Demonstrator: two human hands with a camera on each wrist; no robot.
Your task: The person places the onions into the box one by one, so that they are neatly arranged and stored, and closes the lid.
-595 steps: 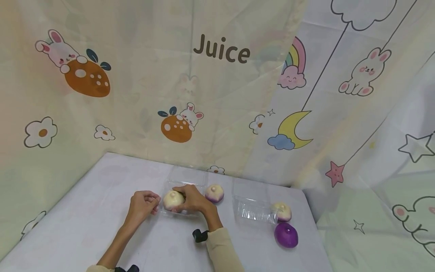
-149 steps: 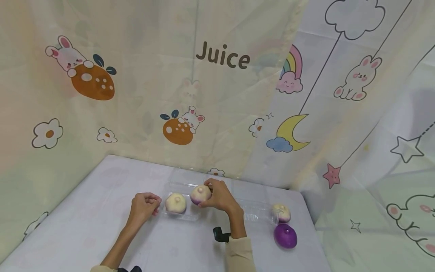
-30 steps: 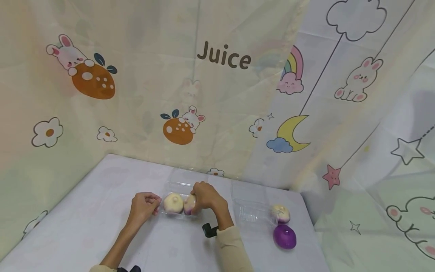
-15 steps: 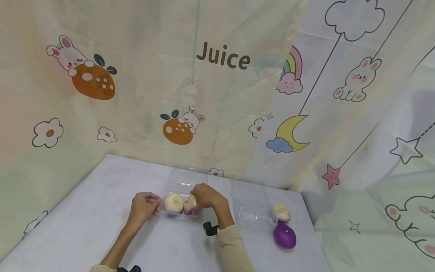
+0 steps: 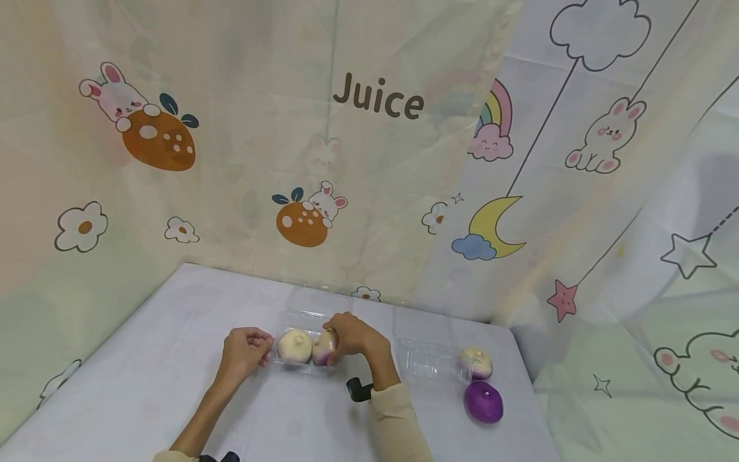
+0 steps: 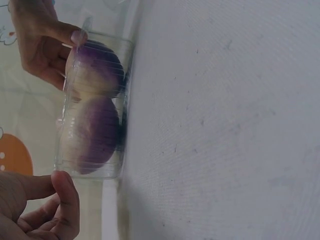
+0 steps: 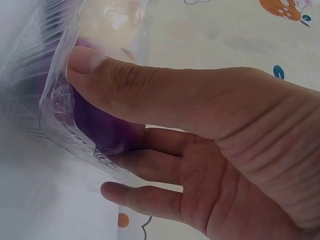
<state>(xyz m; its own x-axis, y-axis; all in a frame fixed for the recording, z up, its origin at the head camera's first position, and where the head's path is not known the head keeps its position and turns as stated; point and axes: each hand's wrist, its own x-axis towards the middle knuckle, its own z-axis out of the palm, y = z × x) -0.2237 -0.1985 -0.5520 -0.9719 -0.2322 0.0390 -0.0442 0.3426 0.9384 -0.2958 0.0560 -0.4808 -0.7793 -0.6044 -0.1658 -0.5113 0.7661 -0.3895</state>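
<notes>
In the head view, two cream-and-purple turnip-like vegetables sit side by side in a clear plastic container (image 5: 306,368) with its lid raised behind. My left hand (image 5: 244,348) pinches the container's left edge between thumb and index finger, as the left wrist view also shows beside the left vegetable (image 6: 92,137). Around the right vegetable (image 5: 323,348), my right hand (image 5: 356,337) has its thumb in front and fingers behind. Close up in the right wrist view, the thumb overlaps the container's rim (image 7: 60,100) and the purple side (image 7: 102,125). Part of that vegetable is hidden by the hand.
Right of my right hand lies a second clear container (image 5: 427,362), open, with no vegetable seen inside. A cream-and-purple vegetable (image 5: 478,360) touches or overlaps its right end, and a purple one (image 5: 484,402) lies in front. A printed curtain (image 5: 231,160) hangs behind the table.
Five seconds ago my right hand held the right vegetable higher and farther right; now it is down in the container. Over the last second both hands have hardly moved.
</notes>
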